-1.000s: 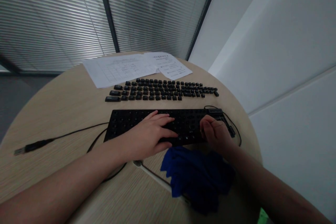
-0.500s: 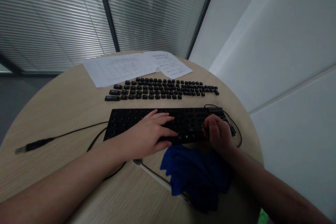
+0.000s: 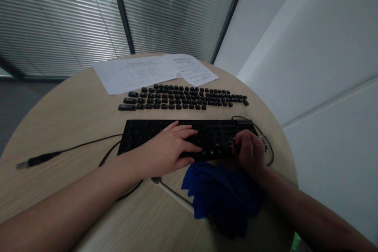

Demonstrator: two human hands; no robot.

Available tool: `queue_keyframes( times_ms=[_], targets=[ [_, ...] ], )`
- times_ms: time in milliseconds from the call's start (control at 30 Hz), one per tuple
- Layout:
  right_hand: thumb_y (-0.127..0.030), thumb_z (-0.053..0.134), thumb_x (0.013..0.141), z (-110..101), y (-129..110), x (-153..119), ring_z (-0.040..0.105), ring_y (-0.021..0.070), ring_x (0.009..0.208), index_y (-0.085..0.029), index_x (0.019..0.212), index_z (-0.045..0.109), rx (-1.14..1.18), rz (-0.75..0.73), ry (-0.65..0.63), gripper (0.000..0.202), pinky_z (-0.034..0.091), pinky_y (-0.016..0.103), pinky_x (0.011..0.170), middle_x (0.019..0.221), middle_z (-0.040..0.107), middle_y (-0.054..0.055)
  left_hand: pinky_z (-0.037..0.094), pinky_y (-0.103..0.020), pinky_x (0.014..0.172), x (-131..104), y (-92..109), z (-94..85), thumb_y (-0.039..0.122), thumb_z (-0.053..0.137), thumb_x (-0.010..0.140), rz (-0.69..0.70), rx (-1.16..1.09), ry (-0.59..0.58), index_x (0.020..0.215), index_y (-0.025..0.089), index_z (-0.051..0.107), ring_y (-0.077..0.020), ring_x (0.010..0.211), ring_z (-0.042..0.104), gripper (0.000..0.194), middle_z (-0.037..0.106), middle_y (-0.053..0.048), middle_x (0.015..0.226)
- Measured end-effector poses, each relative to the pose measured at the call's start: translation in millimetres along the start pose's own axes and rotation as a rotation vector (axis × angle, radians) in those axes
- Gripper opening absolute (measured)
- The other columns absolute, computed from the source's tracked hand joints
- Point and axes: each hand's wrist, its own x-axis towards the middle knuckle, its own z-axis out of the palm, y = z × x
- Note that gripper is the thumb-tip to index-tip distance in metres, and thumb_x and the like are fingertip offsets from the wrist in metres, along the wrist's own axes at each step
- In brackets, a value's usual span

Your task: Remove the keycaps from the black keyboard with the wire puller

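A black keyboard [image 3: 138, 128] lies across the table, most of its key sockets bare. A few keycaps [image 3: 211, 152] still sit along its near edge. My left hand [image 3: 173, 145] rests palm down on the middle of the keyboard, fingers spread. Over the keyboard's right part, my right hand [image 3: 250, 150] is closed around a wire keycap puller [image 3: 229, 144]; thin wire shows on both sides of the fist, and the rest is hidden by the fingers. Beyond the keyboard, loose black keycaps [image 3: 164, 100] stand in rows.
A crumpled blue cloth [image 3: 218, 193] lies just in front of the keyboard, partly over a pale-handled brush [image 3: 174, 197]. Printed sheets [image 3: 138, 73] lie at the table's far side. The USB plug [image 3: 38, 160] and its cable stretch out to the left.
My right hand has shifted a little and turned, so more of the puller's thin wire shows. My left hand stays on the keyboard. The view has tilted slightly.
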Motion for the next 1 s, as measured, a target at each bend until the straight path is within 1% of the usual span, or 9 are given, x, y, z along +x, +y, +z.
queue_keyframes(
  times_ms=[233,333,400,500,567,700,867,933,1000],
  targets=[
    [-0.046,0.048,0.103,-1,9,-1,0.053,0.0127,0.042,-0.024,0.071,0.053,-0.008,-0.028,0.049,0.039,0.041,0.022,0.041,0.051,0.059,-0.003,0.031,-0.068,0.124,1,2,-1.0,0.034,0.077,0.093,-0.007,0.034,-0.007,0.128,0.034,0.079,-0.0393,0.147,0.052,0.035,0.062,-0.015,0.152],
    [-0.044,0.05,0.103,0,10,0,0.054,0.0123,0.041,-0.023,0.071,0.054,0.017,-0.025,0.056,0.038,0.04,0.021,0.04,0.052,0.059,-0.003,0.029,-0.07,0.123,0,4,-2.3,0.035,0.076,0.094,-0.025,0.031,-0.028,0.129,0.034,0.078,-0.0394,0.149,0.049,0.035,0.06,-0.015,0.155],
    [-0.045,0.049,0.103,1,6,3,0.052,0.012,0.038,-0.024,0.071,0.052,0.098,-0.014,0.099,0.039,0.041,0.022,0.038,0.05,0.055,-0.005,0.029,-0.071,0.123,0,4,-2.9,0.034,0.076,0.094,-0.035,0.022,-0.037,0.129,0.034,0.077,-0.0398,0.15,0.048,0.035,0.06,-0.015,0.155],
    [-0.048,0.046,0.105,3,-6,9,0.046,0.0118,0.033,-0.026,0.072,0.047,0.279,-0.017,0.219,0.04,0.048,0.024,0.037,0.047,0.048,-0.008,0.027,-0.071,0.124,1,4,-2.8,0.034,0.076,0.094,-0.039,0.018,-0.046,0.13,0.034,0.077,-0.0397,0.15,0.048,0.035,0.059,-0.015,0.156],
    [-0.05,0.047,0.104,3,-13,11,0.046,0.0116,0.032,-0.026,0.072,0.047,0.329,-0.047,0.249,0.04,0.05,0.025,0.037,0.048,0.047,-0.009,0.027,-0.071,0.124,1,4,-2.5,0.034,0.075,0.094,-0.041,0.021,-0.052,0.13,0.035,0.077,-0.0393,0.151,0.047,0.035,0.058,-0.015,0.157],
    [-0.05,0.052,0.104,2,-16,10,0.051,0.0122,0.035,-0.025,0.072,0.05,0.34,-0.088,0.174,0.041,0.051,0.025,0.038,0.05,0.05,-0.007,0.027,-0.071,0.124,1,3,-2.5,0.034,0.076,0.094,-0.04,0.03,-0.052,0.13,0.035,0.077,-0.0395,0.151,0.046,0.035,0.058,-0.015,0.157],
    [-0.046,0.047,0.108,2,-7,6,0.059,0.0141,0.043,-0.024,0.078,0.055,0.348,-0.166,0.073,0.038,0.053,0.027,0.044,0.057,0.059,-0.004,0.029,-0.07,0.124,0,2,-4.4,0.032,0.078,0.093,-0.018,-0.024,-0.001,0.126,0.032,0.078,-0.0394,0.149,0.05,0.033,0.062,-0.014,0.152],
    [-0.041,0.044,0.109,1,-4,4,0.063,0.0157,0.049,-0.025,0.083,0.057,0.307,-0.233,0.019,0.034,0.054,0.028,0.047,0.06,0.062,-0.003,0.037,-0.062,0.123,0,3,-7.2,0.03,0.077,0.094,-0.024,-0.087,0.078,0.126,0.028,0.078,-0.0356,0.144,0.056,0.033,0.065,-0.014,0.149],
    [-0.035,0.045,0.109,-2,-7,3,0.065,0.0165,0.054,-0.025,0.088,0.059,0.2,-0.346,-0.027,0.028,0.054,0.029,0.052,0.064,0.064,-0.001,0.048,-0.05,0.116,0,5,-11.8,0.029,0.073,0.096,-0.055,-0.159,0.184,0.124,0.023,0.077,-0.0302,0.133,0.064,0.029,0.069,-0.013,0.142]
  ],
)
